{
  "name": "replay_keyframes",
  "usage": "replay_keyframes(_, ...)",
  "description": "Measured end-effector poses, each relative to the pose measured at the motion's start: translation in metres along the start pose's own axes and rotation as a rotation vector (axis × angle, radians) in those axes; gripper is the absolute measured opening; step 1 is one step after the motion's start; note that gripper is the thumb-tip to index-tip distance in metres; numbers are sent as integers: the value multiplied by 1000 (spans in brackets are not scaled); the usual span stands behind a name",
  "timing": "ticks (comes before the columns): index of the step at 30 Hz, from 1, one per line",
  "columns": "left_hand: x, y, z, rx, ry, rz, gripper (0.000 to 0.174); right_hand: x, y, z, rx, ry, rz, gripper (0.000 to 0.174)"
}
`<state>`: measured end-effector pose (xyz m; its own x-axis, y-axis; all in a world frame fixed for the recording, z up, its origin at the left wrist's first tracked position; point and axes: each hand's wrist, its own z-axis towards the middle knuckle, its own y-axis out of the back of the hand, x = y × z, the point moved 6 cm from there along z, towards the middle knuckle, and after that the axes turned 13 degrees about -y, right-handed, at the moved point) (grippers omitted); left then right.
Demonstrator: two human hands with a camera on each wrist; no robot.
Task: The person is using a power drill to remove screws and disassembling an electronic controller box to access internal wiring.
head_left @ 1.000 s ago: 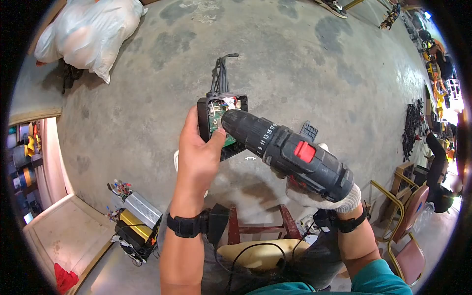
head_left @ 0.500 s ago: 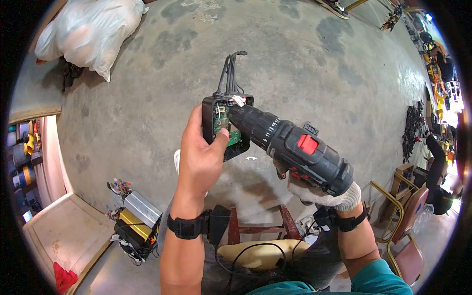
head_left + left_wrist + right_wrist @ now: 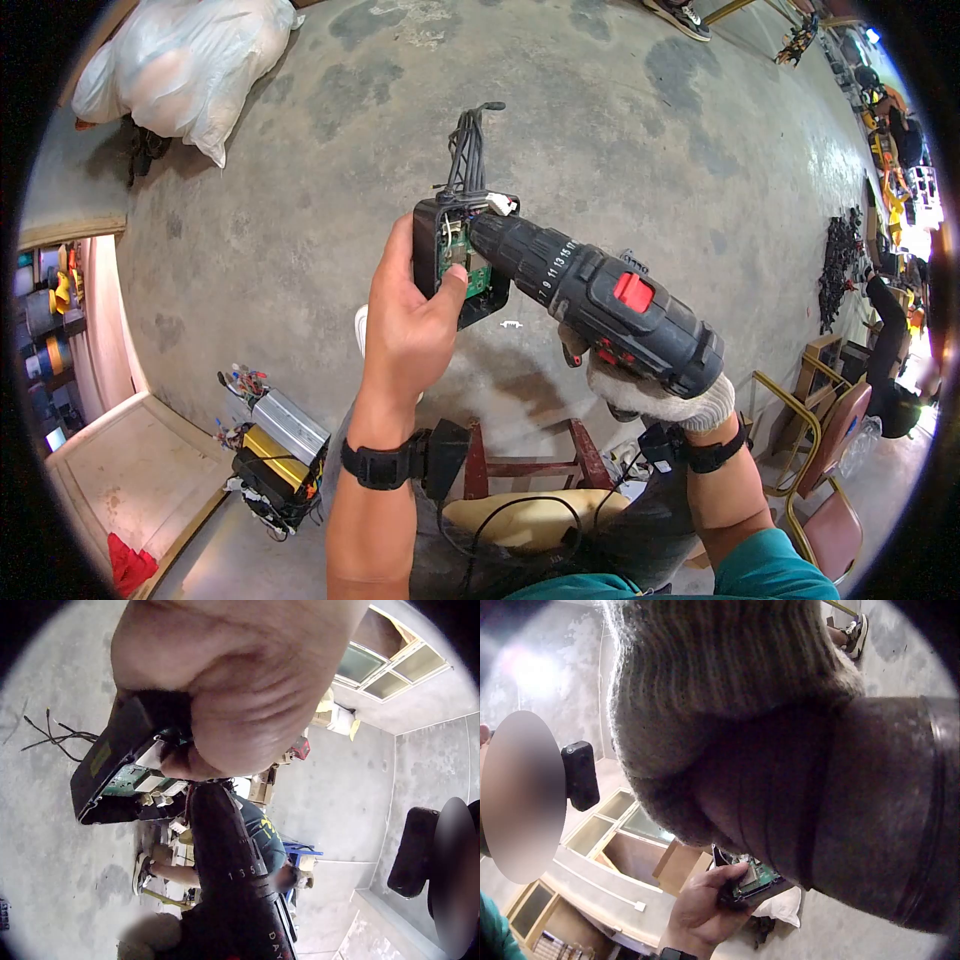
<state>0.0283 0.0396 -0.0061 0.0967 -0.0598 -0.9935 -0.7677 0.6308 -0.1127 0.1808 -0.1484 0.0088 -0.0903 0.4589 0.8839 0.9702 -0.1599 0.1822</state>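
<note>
My bare left hand [image 3: 415,315] grips an open black plastic case [image 3: 426,250] by its left side, the thumb lying over the green circuit board [image 3: 478,280] inside. A bundle of black cables [image 3: 467,150] comes out of the case's far end. Beside them a white connector [image 3: 498,204] sits at the rim. In my gloved right hand [image 3: 655,395] is a black cordless drill [image 3: 600,285] with a red switch on top. Its chuck points into the upper part of the case, over the board; the tip is hidden there. The left wrist view shows the drill [image 3: 225,855] close below the left thumb.
A small white piece [image 3: 512,324] lies on the concrete floor. Silver and gold metal units [image 3: 285,425] with wires stand at lower left. A red stool [image 3: 530,466] is near the knees, a chair [image 3: 835,520] at right, a white plastic bag [image 3: 190,80] at upper left.
The case and left hand have shifted slightly right, the case tilting a little. The drill has moved slightly right with its chuck still over the board. The white connector now shows at the case's rim.
</note>
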Motion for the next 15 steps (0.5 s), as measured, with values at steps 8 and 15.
replay_keyframes(8,-1,0,-2,9,7,16,41,-1,1,-4,17,-108,-22,48)
replay_keyframes(15,-3,-1,0,42,-30,90,42,-8,7,-11,-50,-80,-163,58)
